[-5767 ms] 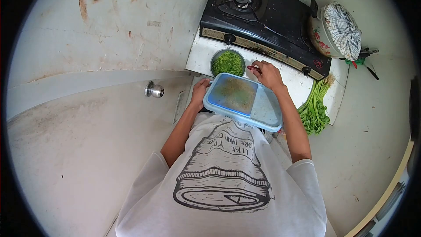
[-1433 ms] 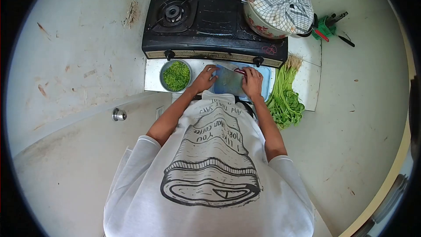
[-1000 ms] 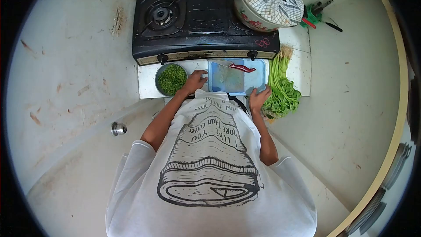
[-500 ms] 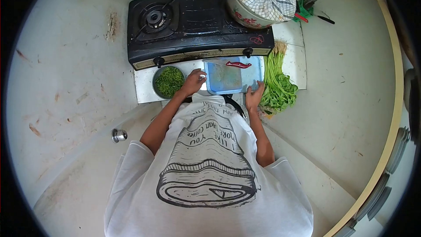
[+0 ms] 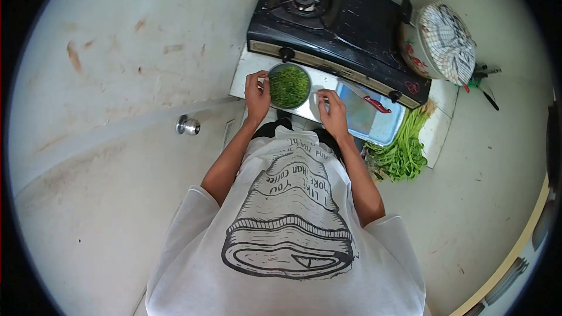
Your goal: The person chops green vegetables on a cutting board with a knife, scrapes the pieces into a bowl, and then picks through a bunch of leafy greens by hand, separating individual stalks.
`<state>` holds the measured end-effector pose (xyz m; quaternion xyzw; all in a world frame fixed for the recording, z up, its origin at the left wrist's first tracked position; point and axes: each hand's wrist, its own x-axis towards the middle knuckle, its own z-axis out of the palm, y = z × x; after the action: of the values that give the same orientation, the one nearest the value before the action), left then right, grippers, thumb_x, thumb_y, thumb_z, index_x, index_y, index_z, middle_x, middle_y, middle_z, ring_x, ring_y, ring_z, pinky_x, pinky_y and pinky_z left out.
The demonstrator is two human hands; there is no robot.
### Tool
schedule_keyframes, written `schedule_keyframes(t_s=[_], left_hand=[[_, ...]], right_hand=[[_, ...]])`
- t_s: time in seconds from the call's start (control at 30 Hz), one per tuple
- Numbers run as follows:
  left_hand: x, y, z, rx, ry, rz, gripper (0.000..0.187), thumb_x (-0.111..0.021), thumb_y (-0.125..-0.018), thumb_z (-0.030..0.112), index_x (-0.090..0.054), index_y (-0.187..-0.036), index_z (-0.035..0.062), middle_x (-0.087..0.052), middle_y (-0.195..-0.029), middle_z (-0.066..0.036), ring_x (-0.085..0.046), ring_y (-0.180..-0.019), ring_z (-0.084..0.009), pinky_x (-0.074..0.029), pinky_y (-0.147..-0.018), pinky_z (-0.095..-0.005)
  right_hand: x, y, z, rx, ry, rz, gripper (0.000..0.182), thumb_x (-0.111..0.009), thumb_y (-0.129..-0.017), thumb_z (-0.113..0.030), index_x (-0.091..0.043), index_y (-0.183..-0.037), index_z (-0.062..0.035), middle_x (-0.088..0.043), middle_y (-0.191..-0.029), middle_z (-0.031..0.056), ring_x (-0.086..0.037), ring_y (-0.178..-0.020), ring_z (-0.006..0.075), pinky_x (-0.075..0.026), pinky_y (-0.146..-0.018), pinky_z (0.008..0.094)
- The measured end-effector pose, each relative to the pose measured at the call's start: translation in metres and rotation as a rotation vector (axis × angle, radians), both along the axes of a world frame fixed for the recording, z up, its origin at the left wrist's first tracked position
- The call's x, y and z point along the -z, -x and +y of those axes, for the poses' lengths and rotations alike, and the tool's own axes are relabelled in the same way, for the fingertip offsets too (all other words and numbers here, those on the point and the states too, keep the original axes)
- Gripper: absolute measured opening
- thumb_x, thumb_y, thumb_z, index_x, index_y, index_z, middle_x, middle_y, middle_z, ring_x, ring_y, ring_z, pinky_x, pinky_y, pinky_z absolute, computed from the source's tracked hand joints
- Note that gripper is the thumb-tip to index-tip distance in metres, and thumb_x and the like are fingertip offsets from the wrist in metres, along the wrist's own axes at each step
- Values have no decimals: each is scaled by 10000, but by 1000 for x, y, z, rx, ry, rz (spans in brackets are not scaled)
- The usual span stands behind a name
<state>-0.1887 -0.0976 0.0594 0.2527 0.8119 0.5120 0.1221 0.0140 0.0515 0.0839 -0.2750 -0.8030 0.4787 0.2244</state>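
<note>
The left hand (image 5: 257,96) is resting loosely curled at the left side of the bowl (image 5: 293,107), its thumb lying right by the rim; whether it is actually pressing on the rim, I cannot tell. It is not closing around anything. The right hand (image 5: 332,111) is hovering between the bowl and the blue tray (image 5: 386,134), its fingers bending loosely and gripping nothing visible. The bowl is sitting on the near strip of the counter (image 5: 319,79), brimming with finely chopped greens (image 5: 290,85).

Because the greens are reaching so close to the rim, a knock or an uneven lift from one side could be sending bits over the edge. The bowl is standing on a narrow strip, with the stove (image 5: 351,41) crowding its far side, so a pull toward the body could be bringing it over the near edge, while a push away could be bumping a stove knob (image 5: 286,54).

The knife (image 5: 377,105) is lying loose across the far part of the tray, its blade pointing left, toward the bowl. A right hand swinging back carelessly could be brushing that edge, and a tilting tray could be letting the knife slide. The leafy bunch (image 5: 407,152) is crowding the tray's right side, so a nudge rightward could be shoving its stems.
</note>
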Motion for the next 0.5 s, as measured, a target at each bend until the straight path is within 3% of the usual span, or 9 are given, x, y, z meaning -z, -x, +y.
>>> schedule_keyframes(t_s=[0.1,0.13,0.23,0.37,0.5], left_hand=[[24,6,-26,-45,59,-51,275,-653,-981,88,-616,-1251,59,-586,-1165,-113,-630,-794,-176,-528,-684,-302],[37,9,-34,9,90,-35,355,-664,-967,80,-572,-1310,70,-568,-1174,-128,-658,-825,-190,-552,-648,-299],[64,7,-45,102,111,-213,397,-664,-960,66,-545,-1339,60,-564,-1173,-132,-677,-845,-194,-587,-605,-301],[72,1,-44,135,69,-277,441,-648,-967,55,-500,-1382,41,-535,-1217,-163,-689,-859,-206,-628,-620,-306],[50,2,-40,122,76,-333,424,-622,-959,13,-512,-1368,25,-543,-1190,-189,-704,-833,-253,-604,-675,-348]], right_hand=[[2,45,-6,-268,35,-274,162,-576,-949,-65,-668,-1074,-16,-681,-1100,186,-687,-996,359,-573,-859,423],[8,56,-9,-379,-123,-347,172,-571,-935,-98,-677,-1051,-30,-684,-1075,197,-680,-991,381,-564,-865,462],[31,88,-21,-664,-165,-615,192,-577,-916,-112,-683,-1049,-23,-685,-1065,208,-676,-994,407,-551,-882,492],[58,108,-24,-347,-112,-291,172,-587,-898,-86,-694,-990,12,-702,-995,220,-681,-954,428,-551,-881,481],[47,111,-10,-265,-8,-286,184,-582,-893,-56,-694,-1018,20,-699,-985,228,-690,-926,408,-549,-863,475]])
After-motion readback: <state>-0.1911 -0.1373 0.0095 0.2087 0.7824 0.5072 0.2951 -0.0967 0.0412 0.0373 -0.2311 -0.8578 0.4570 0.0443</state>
